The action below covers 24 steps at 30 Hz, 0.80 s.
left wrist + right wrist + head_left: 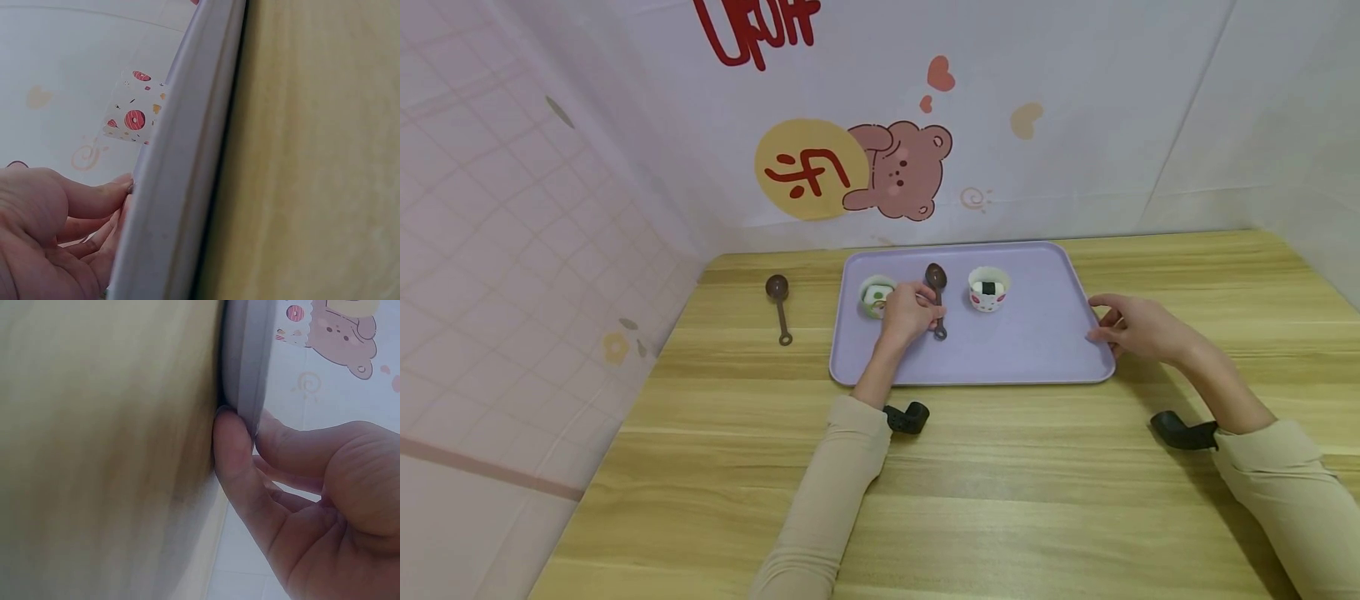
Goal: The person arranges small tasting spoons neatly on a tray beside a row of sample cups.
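Note:
On the lilac tray (1030,354) lies a dark brown spoon (936,276), its round bowl toward the wall. My left hand (908,315) pinches its handle between thumb and fingers, low over the tray. In the left wrist view, thumb and fingers of that left hand (81,219) meet behind the tray's raised rim (181,150). My right hand (1142,327) grips the tray's right edge near the front corner. The right wrist view shows the thumb of this right hand (306,487) above the rim (249,356) and a fingertip tucked beneath.
A green cup (871,312) with egg-like food stands left of my left hand, partly covered by it. Right of the spoon is a patterned white cup (985,303) holding a rice ball (988,288). A second brown spoon (778,288) lies on the wooden table (1000,483), left of the tray.

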Available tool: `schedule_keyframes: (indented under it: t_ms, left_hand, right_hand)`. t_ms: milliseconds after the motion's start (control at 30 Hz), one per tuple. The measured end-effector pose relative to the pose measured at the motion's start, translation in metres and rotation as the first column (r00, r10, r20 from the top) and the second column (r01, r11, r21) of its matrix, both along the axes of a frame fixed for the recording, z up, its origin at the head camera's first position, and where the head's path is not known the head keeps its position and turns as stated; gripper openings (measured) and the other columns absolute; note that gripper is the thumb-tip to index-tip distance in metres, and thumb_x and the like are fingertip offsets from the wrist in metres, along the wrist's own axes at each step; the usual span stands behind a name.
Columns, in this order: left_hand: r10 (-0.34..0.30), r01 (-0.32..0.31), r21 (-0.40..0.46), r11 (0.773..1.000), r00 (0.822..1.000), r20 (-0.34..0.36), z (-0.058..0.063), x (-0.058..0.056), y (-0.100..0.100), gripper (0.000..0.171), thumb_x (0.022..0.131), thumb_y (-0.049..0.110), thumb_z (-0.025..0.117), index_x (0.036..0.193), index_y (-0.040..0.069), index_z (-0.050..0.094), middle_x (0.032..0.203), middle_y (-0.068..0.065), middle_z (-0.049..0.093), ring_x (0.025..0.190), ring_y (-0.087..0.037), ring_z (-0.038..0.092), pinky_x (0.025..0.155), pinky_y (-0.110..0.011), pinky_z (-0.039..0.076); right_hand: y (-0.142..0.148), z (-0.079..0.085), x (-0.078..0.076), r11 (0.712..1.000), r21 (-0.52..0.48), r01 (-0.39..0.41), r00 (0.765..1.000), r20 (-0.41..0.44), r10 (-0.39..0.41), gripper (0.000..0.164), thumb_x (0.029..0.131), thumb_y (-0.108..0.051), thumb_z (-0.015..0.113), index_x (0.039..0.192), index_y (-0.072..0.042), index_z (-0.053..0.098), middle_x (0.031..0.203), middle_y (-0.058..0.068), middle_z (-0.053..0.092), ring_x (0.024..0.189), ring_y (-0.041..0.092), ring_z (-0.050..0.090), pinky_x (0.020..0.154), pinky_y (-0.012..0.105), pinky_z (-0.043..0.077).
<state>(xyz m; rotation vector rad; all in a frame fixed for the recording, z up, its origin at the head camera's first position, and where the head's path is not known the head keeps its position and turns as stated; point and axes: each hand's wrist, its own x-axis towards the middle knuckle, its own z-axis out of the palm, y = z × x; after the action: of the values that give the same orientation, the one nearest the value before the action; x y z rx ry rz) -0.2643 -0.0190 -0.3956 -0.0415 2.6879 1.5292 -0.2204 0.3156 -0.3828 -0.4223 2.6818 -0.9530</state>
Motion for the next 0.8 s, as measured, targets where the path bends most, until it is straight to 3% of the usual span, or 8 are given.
schedule_keyframes:
  t_ms: [800]
  left_hand:
    - [0.007,-0.006,-0.078,0.997,1.0,0.004,0.0026,0.0015,-0.0012,0.019,0.088,0.008,0.079,0.099,-0.002,0.068,0.076,-0.007,0.07,0.047,-0.007,0.057,0.048,-0.018,0.044]
  right_hand:
    - [0.0005,-0.0005,-0.0002,1.0,0.004,-0.013,1.0,-0.014,0.013,0.054,0.095,0.002,0.065,0.137,0.022,0.036,0.092,0.021,0.066,0.073,0.027,0.068,0.061,0.035,0.06]
